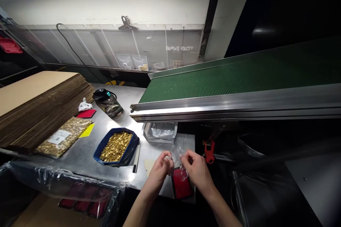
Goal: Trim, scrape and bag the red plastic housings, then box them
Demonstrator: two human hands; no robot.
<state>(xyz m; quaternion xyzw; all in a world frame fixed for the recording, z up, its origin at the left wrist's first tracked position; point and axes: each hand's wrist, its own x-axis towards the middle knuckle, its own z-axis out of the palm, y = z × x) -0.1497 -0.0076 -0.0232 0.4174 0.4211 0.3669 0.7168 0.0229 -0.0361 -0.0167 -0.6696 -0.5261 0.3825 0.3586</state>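
My left hand [162, 164] and my right hand [196, 167] are close together above the table's front edge. Both have their fingers pinched on a small clear plastic bag [177, 152] that spans the gap between them. Just below lies a flat red pouch [182, 186] with a black edge, partly under the plastic. Behind the hands, a shallow tray [172, 138] holds clear plastic bags. To the left are a blue tray [97, 152] of small gold pieces and a black-and-white pen [136, 159].
A green conveyor belt [202, 81] rises to the right. Left are stacked cardboard [48, 103], a bag of gold pieces [64, 138] and a water jug [109, 104]. Red-handled scissors [209, 152] hang right. A plastic-lined box [45, 207] with red pouches stands front left.
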